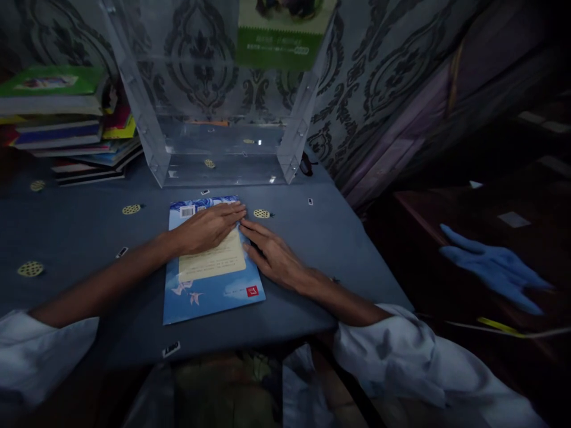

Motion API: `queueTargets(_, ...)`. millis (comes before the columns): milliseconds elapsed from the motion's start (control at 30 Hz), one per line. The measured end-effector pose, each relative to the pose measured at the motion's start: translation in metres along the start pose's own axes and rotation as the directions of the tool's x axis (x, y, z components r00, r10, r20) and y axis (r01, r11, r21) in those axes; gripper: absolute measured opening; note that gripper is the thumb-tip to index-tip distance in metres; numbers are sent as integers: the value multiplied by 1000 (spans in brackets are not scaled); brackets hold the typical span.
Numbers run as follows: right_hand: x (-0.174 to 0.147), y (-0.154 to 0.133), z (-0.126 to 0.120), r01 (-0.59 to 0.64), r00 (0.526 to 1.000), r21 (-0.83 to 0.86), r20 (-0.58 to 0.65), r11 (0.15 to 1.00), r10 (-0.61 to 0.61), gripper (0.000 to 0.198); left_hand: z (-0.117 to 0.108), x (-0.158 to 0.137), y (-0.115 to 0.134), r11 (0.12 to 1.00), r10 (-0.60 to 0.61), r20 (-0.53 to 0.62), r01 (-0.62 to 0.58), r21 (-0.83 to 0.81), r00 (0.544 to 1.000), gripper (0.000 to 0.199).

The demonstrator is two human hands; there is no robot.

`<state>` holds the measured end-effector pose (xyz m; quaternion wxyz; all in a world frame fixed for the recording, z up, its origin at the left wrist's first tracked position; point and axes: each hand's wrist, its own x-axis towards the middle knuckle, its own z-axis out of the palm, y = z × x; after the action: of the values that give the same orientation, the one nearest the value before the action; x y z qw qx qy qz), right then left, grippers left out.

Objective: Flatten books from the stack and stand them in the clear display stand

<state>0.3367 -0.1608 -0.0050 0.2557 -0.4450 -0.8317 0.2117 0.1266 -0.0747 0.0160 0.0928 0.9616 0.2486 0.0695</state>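
Note:
A thin blue book (214,302) lies on the table with its printed cover up, showing a barcode at the far edge and a cream text panel. My left hand (209,227) rests flat across its upper part, fingers stretched out to the right and hiding some of the cover. At the book's right edge is my right hand (276,255), its fingers extended and their tips close to the left fingertips. Neither hand grips anything. Beyond the book stands a clear acrylic rack (223,169) with a green-covered book (279,47) high on its right side.
A stack of books (66,128) sits at the back left. Dark glasses (307,164) lie behind the rack's right corner. The blue tablecloth (339,249) carries pineapple prints. Off to the right, a blue glove (495,267) lies on a dark brown surface.

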Motion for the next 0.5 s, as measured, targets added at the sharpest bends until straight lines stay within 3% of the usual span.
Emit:
queueTargets(200,-22,-7,0,45,999,-5,-10,999,-45,46,5,-11,11,996,69,-59,-72,-50,996,49)
queueTargets(500,-49,-19,0,81,996,-6,-33,997,-81,44,7,-22,37,992,108,-45,-110,-62,993,47)
